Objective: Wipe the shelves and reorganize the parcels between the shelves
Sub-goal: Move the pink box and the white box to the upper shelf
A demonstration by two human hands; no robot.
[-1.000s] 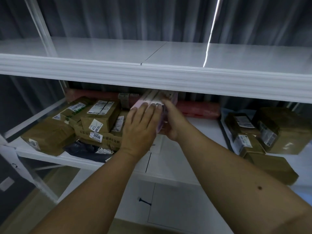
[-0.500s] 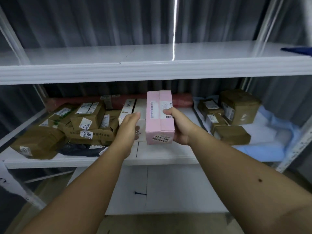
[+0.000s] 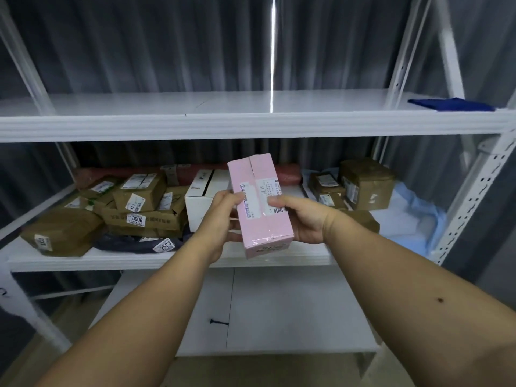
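Observation:
A pink box (image 3: 258,188) with white shipping labels is held in the air in front of the middle shelf (image 3: 139,261). My left hand (image 3: 220,219) grips its left side, thumb on the label. My right hand (image 3: 301,219) grips its right side, thumb on top. Behind it on the middle shelf stands a white box (image 3: 202,196). A heap of brown taped parcels (image 3: 139,202) fills the shelf's left part. The top shelf (image 3: 223,121) is bare except for a folded blue cloth (image 3: 451,104) at its right end.
More brown parcels (image 3: 363,182) sit at the right of the middle shelf on a light blue sheet (image 3: 413,219). A red roll (image 3: 195,171) lies along the back. A dark bag (image 3: 125,243) lies under the left heap. White perforated uprights (image 3: 472,196) frame the rack; a lower shelf (image 3: 279,317) lies below.
The pink box has come out from the back of the middle shelf toward me and risen slightly. My left hand has shifted from beside it to gripping its left side.

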